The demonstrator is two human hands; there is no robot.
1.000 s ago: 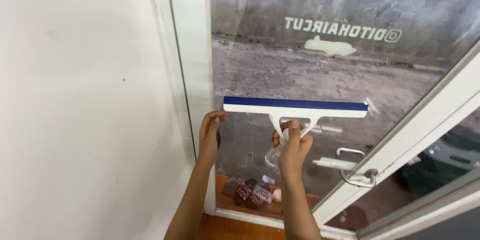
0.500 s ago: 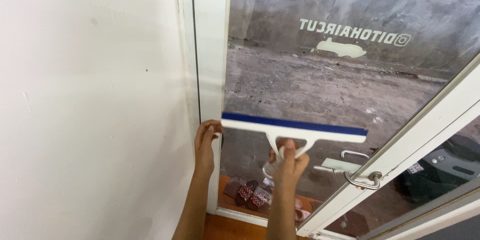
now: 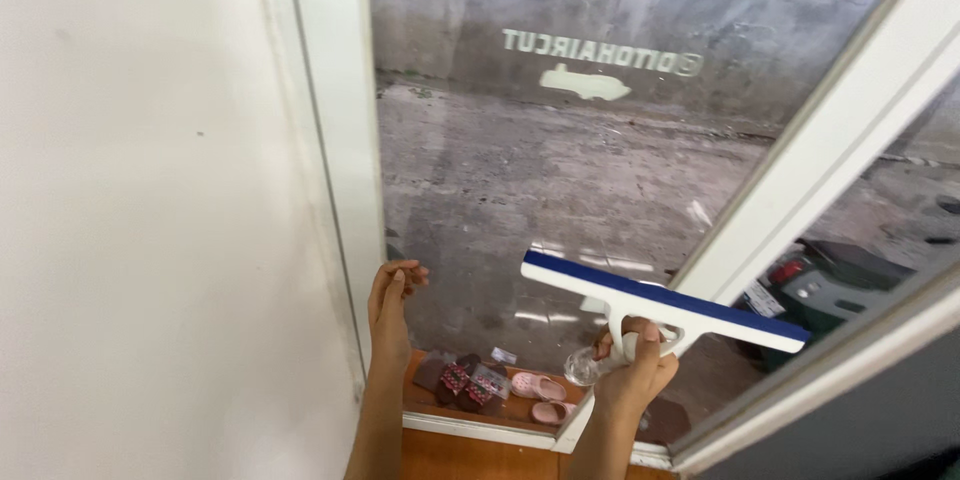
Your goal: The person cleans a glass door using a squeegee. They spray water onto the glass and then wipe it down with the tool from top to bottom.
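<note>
- A white squeegee (image 3: 664, 302) with a blue blade lies tilted against the lower part of a glass door (image 3: 520, 190).
- The right hand (image 3: 632, 370) grips its handle.
- The left hand (image 3: 392, 295), fingers loose, rests on the glass beside the white door frame (image 3: 335, 140).
- Sandals (image 3: 490, 382) lie outside below.

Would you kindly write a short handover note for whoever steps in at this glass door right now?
Right hand: gripping the white handle of the squeegee, whose blue-edged blade lies tilted against the lower glass pane.
Left hand: open, fingertips resting on the glass beside the white frame.
Done: cannot tell how much of the pane is wiped.
Left: the strip under the blade, down to the bottom frame.
</note>
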